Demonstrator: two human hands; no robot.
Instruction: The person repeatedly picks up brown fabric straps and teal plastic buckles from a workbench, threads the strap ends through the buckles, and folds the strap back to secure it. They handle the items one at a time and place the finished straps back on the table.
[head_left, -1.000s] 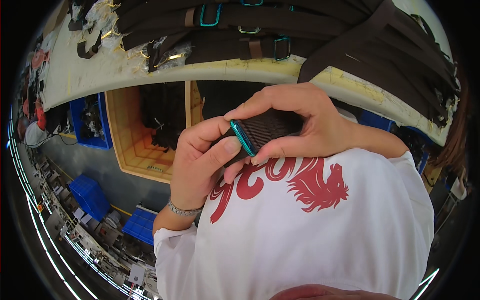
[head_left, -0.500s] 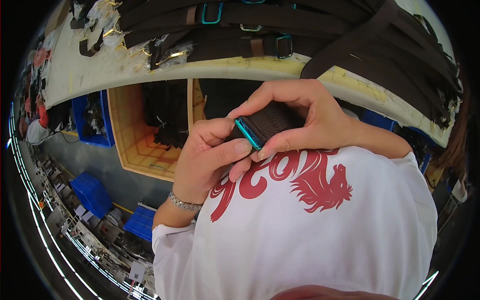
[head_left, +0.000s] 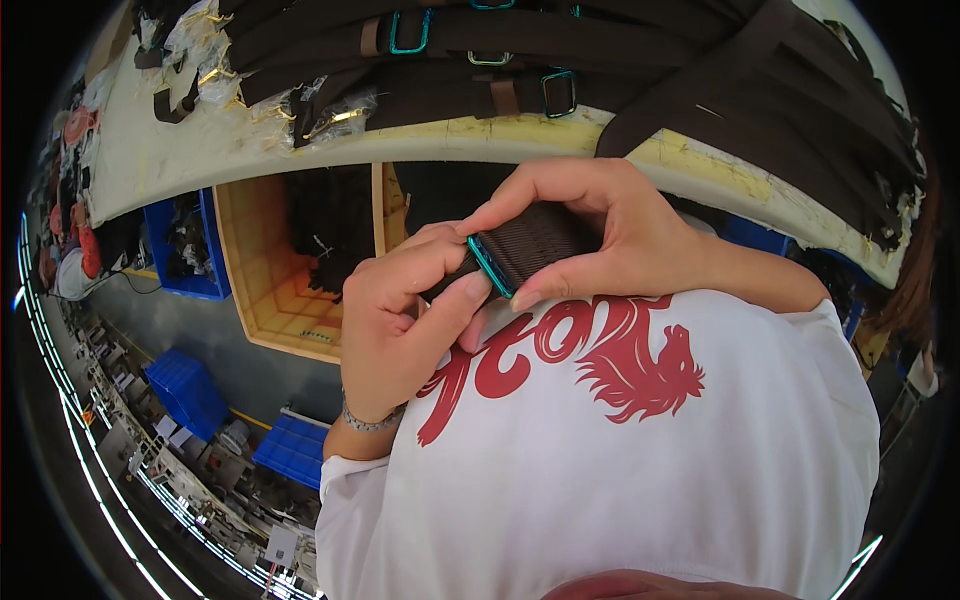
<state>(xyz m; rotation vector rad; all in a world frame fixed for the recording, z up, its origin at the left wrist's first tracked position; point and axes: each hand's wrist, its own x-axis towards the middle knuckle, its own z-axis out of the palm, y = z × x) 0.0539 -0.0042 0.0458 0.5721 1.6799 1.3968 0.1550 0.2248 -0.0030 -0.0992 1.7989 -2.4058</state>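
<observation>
Brown strap point(head_left: 535, 243) with a teal ring point(head_left: 490, 266) at its end, held up close to the chest, just below the table edge point(head_left: 700, 165). Right hand point(head_left: 610, 235) closed around the strap, thumb under, fingers over the top. Left hand point(head_left: 400, 320) closed too, thumb pressing the ring and fingers pinching the strap end behind it.

Looks soft and bendy, like woven cloth, and light. Probably not slippery, since the weave is rough. Hard little ring, likely smooth, so easier to slip off than the cloth. Best hold: flat on the strap just behind the ring, one hand each side, as now.

Not much room in front: table edge very near the knuckles. More brown straps point(head_left: 640, 60) with teal rings heaped on the table, some hanging over the edge on the right. Open room low on the left, above a tan box point(head_left: 265, 290) with dark stuff inside. Blue bins point(head_left: 190, 395) farther down on the floor. White shirt point(head_left: 650, 450) right behind both hands.
</observation>
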